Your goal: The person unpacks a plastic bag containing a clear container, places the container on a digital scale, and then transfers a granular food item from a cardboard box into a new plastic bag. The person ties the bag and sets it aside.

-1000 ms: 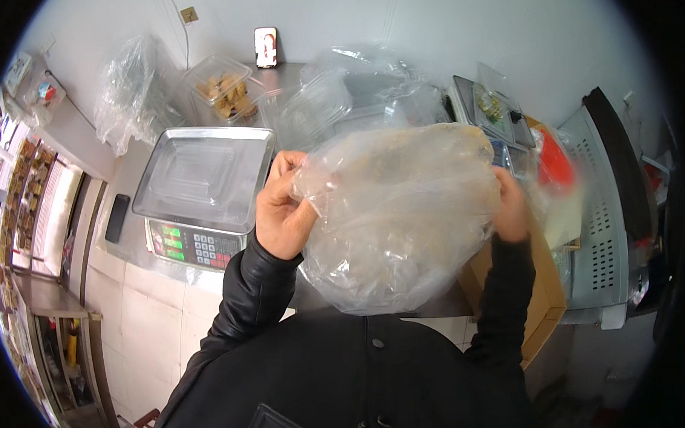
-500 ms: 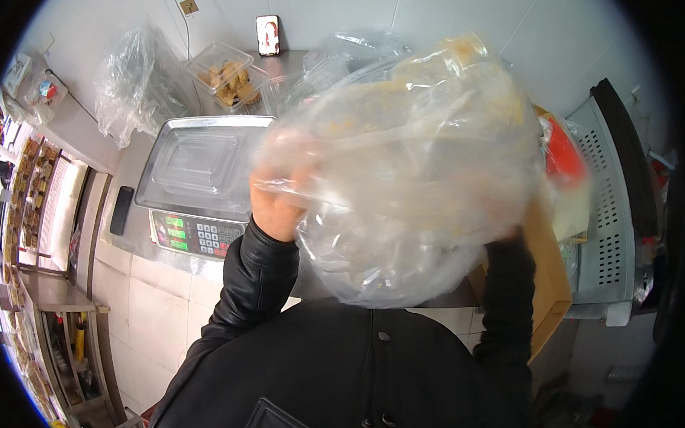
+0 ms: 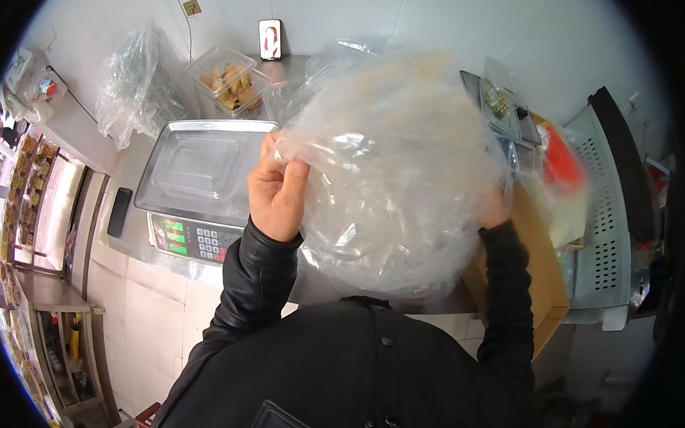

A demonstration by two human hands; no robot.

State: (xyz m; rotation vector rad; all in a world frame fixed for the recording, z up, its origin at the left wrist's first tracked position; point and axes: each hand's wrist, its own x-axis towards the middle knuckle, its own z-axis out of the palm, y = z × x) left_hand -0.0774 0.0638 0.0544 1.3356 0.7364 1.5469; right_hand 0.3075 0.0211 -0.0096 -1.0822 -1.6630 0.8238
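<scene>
A large clear plastic bag (image 3: 389, 178) spreads between my hands above the counter, its upper part blurred by motion. My left hand (image 3: 277, 193) pinches the bag's left edge between thumb and fingers. At the bag's right side is my right hand (image 3: 495, 208); its fingers lie behind the plastic and are partly hidden. Faint yellowish smears show in the upper part of the bag. Left of my left hand, a clear plastic container (image 3: 197, 164) lies on the tray of a weighing scale (image 3: 198, 238).
Behind the scale stands an open clear box of brown food pieces (image 3: 234, 88). A crumpled clear bag (image 3: 139, 86) is at the left, a dark phone (image 3: 119, 211) near the counter's edge. A lit phone (image 3: 270, 39) leans on the wall. A cardboard box (image 3: 545, 285) stands right.
The bag has dropped at its upper right, uncovering containers behind it. My left thumb now shows clearly on its edge, and my right hand has moved slightly up.
</scene>
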